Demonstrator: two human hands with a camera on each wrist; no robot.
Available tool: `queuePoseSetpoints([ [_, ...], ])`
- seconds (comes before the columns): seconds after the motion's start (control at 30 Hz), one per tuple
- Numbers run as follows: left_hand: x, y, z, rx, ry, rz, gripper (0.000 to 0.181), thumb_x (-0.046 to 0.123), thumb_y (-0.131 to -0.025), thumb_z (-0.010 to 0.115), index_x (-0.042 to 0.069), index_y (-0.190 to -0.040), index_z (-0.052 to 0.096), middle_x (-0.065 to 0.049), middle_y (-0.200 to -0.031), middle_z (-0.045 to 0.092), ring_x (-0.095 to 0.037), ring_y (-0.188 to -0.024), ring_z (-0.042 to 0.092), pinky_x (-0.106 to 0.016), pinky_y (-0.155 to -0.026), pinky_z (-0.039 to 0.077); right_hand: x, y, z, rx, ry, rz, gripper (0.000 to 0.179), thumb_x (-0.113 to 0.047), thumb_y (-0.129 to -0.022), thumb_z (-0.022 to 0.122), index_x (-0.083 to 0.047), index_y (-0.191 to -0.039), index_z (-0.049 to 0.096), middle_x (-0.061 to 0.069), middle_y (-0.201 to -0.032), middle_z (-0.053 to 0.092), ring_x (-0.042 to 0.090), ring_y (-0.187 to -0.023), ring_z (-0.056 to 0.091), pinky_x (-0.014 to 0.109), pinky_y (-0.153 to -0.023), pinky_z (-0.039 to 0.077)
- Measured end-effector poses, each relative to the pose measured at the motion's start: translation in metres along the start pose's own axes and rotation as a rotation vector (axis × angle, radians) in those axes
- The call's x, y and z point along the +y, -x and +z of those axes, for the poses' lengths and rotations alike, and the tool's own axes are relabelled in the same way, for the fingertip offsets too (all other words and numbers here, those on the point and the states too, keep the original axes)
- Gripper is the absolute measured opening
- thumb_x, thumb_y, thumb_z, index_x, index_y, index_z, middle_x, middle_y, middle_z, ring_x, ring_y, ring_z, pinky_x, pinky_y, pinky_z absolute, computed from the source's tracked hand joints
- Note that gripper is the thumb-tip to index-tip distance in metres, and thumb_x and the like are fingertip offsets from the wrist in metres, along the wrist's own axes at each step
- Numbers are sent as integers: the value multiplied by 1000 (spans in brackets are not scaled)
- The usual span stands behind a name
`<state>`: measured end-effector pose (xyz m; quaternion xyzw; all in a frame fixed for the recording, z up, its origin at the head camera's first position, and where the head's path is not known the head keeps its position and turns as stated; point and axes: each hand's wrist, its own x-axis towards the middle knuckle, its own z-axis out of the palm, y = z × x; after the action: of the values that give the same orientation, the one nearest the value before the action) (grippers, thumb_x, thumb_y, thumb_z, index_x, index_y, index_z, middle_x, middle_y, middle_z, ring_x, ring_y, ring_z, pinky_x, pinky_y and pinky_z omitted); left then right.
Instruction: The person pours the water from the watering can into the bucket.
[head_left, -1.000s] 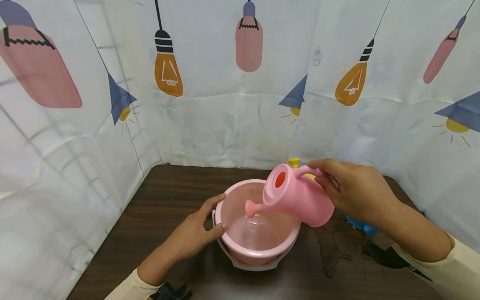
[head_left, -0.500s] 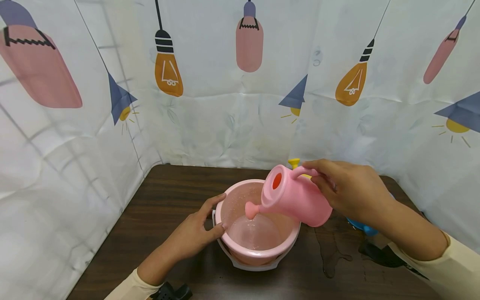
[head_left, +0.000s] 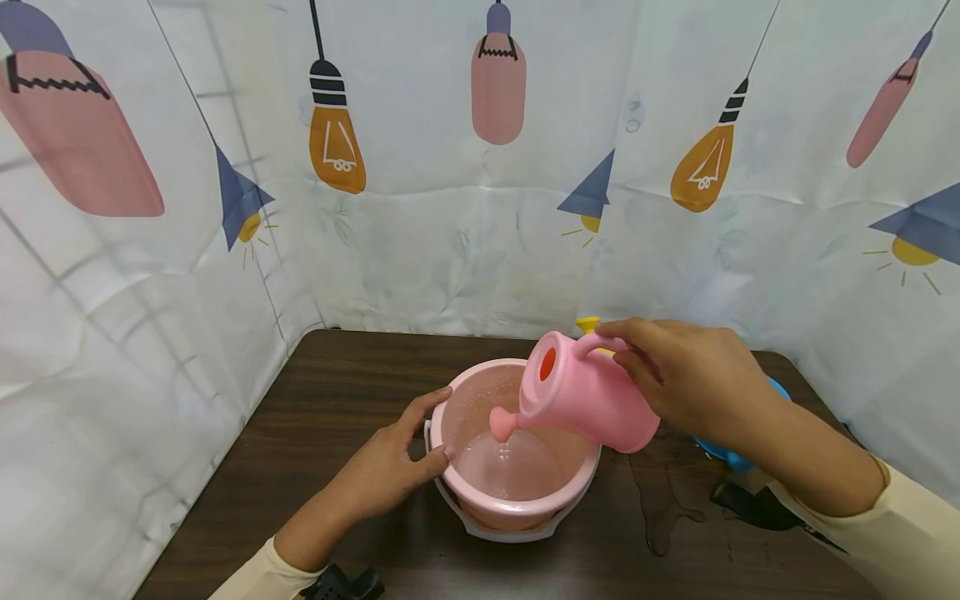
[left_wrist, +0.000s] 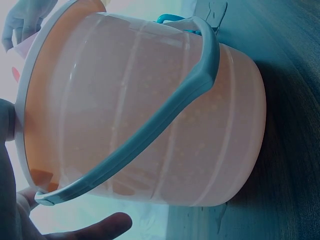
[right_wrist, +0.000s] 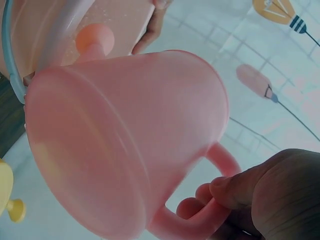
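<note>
My right hand (head_left: 693,375) grips the handle of a pink toy watering can (head_left: 588,400), fingers and thumb wrapped round it in the right wrist view. The can is tilted over a pink bucket (head_left: 517,507), its spout (right_wrist: 95,40) above the opening. A thin trickle falls from the spout into shallow water (head_left: 506,471) on the bucket's bottom. My left hand (head_left: 390,467) holds the bucket's left rim, with thumb and index fingertip over the edge. In the left wrist view one finger stretches free beside the wall, and the bucket's handle (left_wrist: 145,137) hangs down its side.
Behind the can stands a yellow object (head_left: 587,324), mostly hidden. A blue item (head_left: 726,454) sits partly behind my right forearm. Spilled water (head_left: 663,521) marks the dark wooden table (head_left: 360,375) right of the bucket. A patterned curtain (head_left: 420,250) encloses the back and sides.
My right hand and the watering can have shifted slightly left, with the can's body edging further over the bucket. The left hand and bucket stay still.
</note>
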<state>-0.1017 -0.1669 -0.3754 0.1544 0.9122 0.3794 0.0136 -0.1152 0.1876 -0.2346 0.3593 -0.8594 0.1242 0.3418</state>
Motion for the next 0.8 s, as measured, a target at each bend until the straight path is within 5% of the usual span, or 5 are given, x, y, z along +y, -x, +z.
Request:
queuePoseSetpoints([
  [0.33,0,0,0,2,2,4,70,53,-93,64,44,-155,33,-8,-130,66,-26,-118,63,-52,-89,49,-2,-3,0,-17,-15,-30,36,-8,-81,83,-16,-115,75,-1,-100,77,15,-66,64,38,-51,48],
  [0.8,0,1,0,11,4,3,70,53,-93,64,44,-155,33,-8,-130,65,-25,-118,63,-51,-89,49,-5,-8,3,-4,-17,-67,34,-7,-81,82,-19,-112,75,-3,-91,76,14,-65,64,37,-48,46],
])
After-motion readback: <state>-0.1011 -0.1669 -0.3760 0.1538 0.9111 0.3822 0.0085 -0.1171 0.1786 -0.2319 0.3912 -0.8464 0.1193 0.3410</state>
